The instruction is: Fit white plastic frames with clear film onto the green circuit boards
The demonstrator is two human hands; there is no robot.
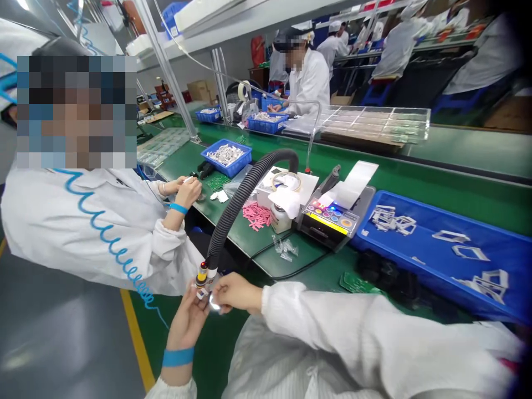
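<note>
In the head view, the right hand (235, 293) is nearly closed, its fingertips pinching a small shiny white piece (214, 302). The left hand (187, 322) is half open with its fingers raised toward the piece, though I cannot tell whether it has hold of it. Both hands are just below the tip of a black ribbed hose (245, 194).

The piece is small and the hands are past the bench edge, so a slack pinch could drop it onto the floor. The tip is so close that a slight shift could knock the piece, and a nudge from the co-worker's elbow could swing the hose.

Left of the hose, the co-worker's hands (183, 191) work over a green bench (469, 194). Right of the hose lie pink strips (255, 215), and further right is a blue tray (436, 249) of white frames (393, 221). Beyond the hose, people in white smocks (307, 80) work along more benches, and a grey floor (62, 332) with a yellow line (137, 343) runs left of it.
</note>
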